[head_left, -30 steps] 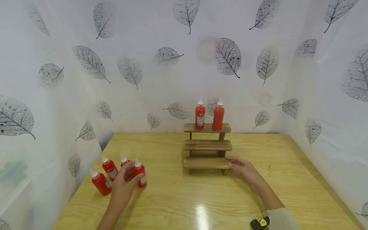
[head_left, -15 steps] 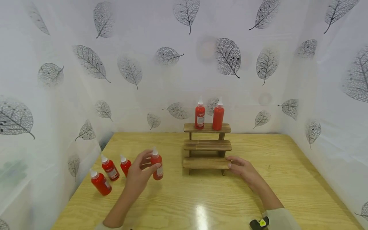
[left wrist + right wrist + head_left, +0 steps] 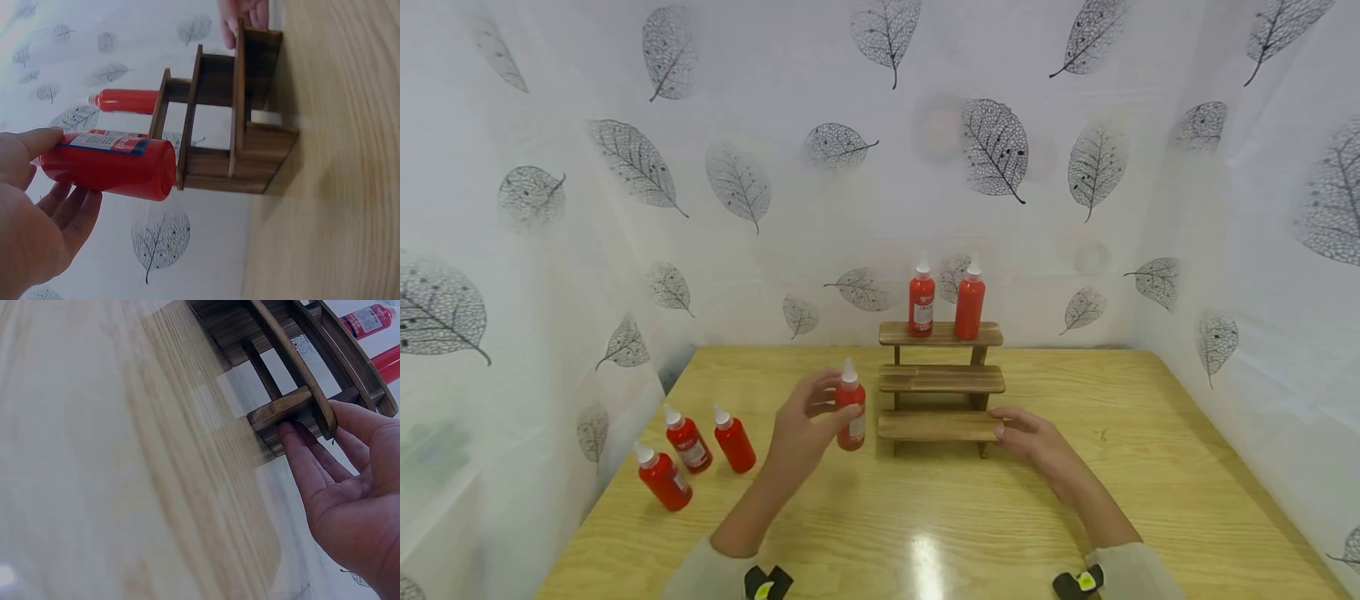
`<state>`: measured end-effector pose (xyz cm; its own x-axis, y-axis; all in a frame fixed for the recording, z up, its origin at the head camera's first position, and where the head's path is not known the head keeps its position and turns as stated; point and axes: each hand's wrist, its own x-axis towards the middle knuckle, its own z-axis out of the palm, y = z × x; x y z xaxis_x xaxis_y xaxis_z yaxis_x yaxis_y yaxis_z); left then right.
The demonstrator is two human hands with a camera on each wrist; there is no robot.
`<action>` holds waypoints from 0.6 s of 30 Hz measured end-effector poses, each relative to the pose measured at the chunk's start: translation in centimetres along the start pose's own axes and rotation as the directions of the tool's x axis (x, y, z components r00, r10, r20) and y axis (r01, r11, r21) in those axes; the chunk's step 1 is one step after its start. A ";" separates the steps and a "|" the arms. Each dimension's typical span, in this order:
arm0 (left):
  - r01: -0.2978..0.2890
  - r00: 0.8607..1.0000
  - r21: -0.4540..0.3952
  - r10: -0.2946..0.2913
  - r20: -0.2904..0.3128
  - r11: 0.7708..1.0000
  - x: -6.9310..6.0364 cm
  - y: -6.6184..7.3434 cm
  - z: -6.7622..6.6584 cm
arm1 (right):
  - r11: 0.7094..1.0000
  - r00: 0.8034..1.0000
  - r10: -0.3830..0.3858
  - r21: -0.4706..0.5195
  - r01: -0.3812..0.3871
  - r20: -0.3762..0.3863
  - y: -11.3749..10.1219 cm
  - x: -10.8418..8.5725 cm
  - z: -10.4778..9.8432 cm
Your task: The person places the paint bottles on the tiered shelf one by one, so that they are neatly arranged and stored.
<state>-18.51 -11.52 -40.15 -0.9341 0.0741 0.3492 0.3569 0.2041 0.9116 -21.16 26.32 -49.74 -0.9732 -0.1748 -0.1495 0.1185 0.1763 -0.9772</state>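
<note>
My left hand (image 3: 805, 433) grips a red squeeze bottle (image 3: 850, 417) with a white pointed cap, held above the table just left of the three-step wooden stand (image 3: 940, 379). In the left wrist view this bottle (image 3: 115, 165) has its label up and its base toward the stand, the thumb on one side and the fingers on the other. My right hand (image 3: 1037, 442) pinches the right end of the stand's lowest step, as the right wrist view shows with the thumb and fingers about the board (image 3: 290, 356). On the top step stand two red bottles (image 3: 922, 304).
Several more red bottles (image 3: 735, 442) stand at the left of the wooden table (image 3: 880, 533). The middle and lowest steps of the stand bear no bottles. Leaf-patterned white sheeting (image 3: 775, 275) closes off the back and both sides.
My left hand has lifted the bottle from the group at the left and carried it right toward the stand. The right hand and the stand have stayed in place.
</note>
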 end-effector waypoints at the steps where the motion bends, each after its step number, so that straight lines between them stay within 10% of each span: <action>1: -0.004 1.000 -0.011 0.004 0.002 1.000 0.3 0.1 0.4 | 1.000 1.000 -0.001 -0.004 0.001 0.000 0.0 0.0 -0.1; 18: -0.139 0.987 -0.101 0.146 0.073 0.985 4.4 0.8 6.2 | 1.000 1.000 -0.003 0.001 0.003 -0.019 0.0 -0.1 0.0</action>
<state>-22.34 -4.96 -39.23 -0.8696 0.1747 0.4619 0.4815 0.0927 0.8715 -21.07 26.31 -49.68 -0.9770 -0.1574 -0.1437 0.1156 0.1750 -0.9778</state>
